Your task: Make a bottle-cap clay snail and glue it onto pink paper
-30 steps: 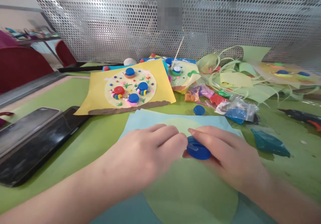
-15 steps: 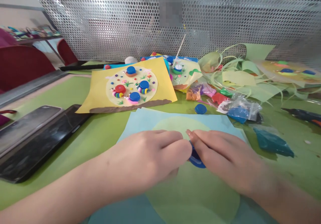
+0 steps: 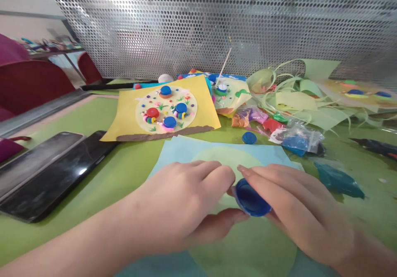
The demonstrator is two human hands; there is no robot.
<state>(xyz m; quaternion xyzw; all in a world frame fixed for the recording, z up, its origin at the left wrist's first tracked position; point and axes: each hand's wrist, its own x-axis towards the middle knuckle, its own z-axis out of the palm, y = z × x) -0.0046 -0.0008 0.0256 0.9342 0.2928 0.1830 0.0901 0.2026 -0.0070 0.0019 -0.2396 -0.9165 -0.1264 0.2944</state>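
A blue bottle cap (image 3: 252, 200), its hollow side facing me, is held between my two hands over the paper. Fingers of my right hand (image 3: 299, 208) close on its right side. My left hand (image 3: 189, 202) grips at the left rim with thumb and curled fingers; a thin pale edge shows there, too small to name. Beneath lies light blue paper (image 3: 173, 155) with a pale green circle (image 3: 238, 244) on it. Just beyond the paper sits another blue cap (image 3: 249, 138) on the green table.
Two phones (image 3: 58, 173) lie at left. Behind stands a yellow sheet (image 3: 124, 111) decorated with caps and clay, before a perforated metal panel (image 3: 173, 28). Bags of coloured clay (image 3: 300, 138), a teal packet (image 3: 339, 179), paper strips (image 3: 313, 90) and a dark pointed tool (image 3: 372, 145) are at right.
The cap has turned so its hollow inside shows more fully. My left thumb has come out along its lower rim, and my right hand has shifted slightly right. The view tilted a little.
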